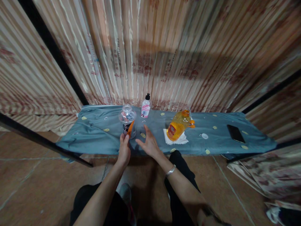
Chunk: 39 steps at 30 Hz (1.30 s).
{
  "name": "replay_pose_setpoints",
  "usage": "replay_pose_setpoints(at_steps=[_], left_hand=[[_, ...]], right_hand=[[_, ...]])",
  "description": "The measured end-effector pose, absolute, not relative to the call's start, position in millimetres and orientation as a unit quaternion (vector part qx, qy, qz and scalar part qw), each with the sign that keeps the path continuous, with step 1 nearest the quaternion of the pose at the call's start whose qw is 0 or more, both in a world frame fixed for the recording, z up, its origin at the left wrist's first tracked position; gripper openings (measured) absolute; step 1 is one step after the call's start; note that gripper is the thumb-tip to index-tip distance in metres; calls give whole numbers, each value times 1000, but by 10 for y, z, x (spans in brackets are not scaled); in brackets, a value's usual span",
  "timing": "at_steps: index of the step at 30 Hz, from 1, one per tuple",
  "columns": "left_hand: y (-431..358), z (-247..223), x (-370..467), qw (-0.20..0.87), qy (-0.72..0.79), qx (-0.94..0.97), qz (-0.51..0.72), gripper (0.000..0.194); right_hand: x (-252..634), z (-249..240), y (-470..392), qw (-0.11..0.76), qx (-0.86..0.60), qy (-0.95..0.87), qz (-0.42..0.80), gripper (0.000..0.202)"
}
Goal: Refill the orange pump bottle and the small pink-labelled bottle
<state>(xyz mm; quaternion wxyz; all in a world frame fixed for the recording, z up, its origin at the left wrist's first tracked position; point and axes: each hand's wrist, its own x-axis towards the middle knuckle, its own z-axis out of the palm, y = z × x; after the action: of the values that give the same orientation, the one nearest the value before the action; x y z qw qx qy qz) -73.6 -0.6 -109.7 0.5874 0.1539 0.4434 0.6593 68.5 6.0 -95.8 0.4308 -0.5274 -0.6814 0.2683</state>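
Observation:
A clear, open-topped plastic bottle point(128, 123) with a black and orange label stands on the blue-grey cloth. My left hand point(124, 149) is at its lower front, fingers near or against the label; whether it grips cannot be made out. To the right of the bottle, my right hand point(148, 142) is open, fingers apart, with nothing in it. Behind them stands a small white and pink bottle point(145, 108) with a black cap. A jug of yellow-orange liquid point(178, 126) with an orange cap area and handle sits tilted in view on white tissue point(182, 139).
A black phone point(235, 133) lies at the right of the cloth-covered surface point(94, 138). A small clear-white disc point(204, 136) is between phone and jug. Striped curtains point(145, 47) hang behind, and dark poles point(54, 53) frame both sides.

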Motion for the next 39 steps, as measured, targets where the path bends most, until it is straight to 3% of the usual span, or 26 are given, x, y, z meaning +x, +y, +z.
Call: replay_pose_setpoints(at_steps=[7, 15, 21, 30, 39], left_hand=[[-172, -1041, -572, 532, 491, 169, 669, 35], [-282, -885, 4, 551, 490, 218, 640, 59], [-290, -936, 454, 597, 493, 228, 590, 69], [-164, -1165, 752, 615, 479, 298, 550, 91], [-20, -1423, 1056, 608, 457, 387, 520, 94]], right_hand=[[1975, -1137, -742, 471, -605, -593, 246, 61], [2977, -1550, -1389, 482, -700, -483, 210, 70], [2874, -1607, -1342, 484, -677, -495, 253, 77], [2456, -1387, -457, 507, -666, -504, 215, 114], [2347, -1427, -147, 525, -650, -512, 199, 100]])
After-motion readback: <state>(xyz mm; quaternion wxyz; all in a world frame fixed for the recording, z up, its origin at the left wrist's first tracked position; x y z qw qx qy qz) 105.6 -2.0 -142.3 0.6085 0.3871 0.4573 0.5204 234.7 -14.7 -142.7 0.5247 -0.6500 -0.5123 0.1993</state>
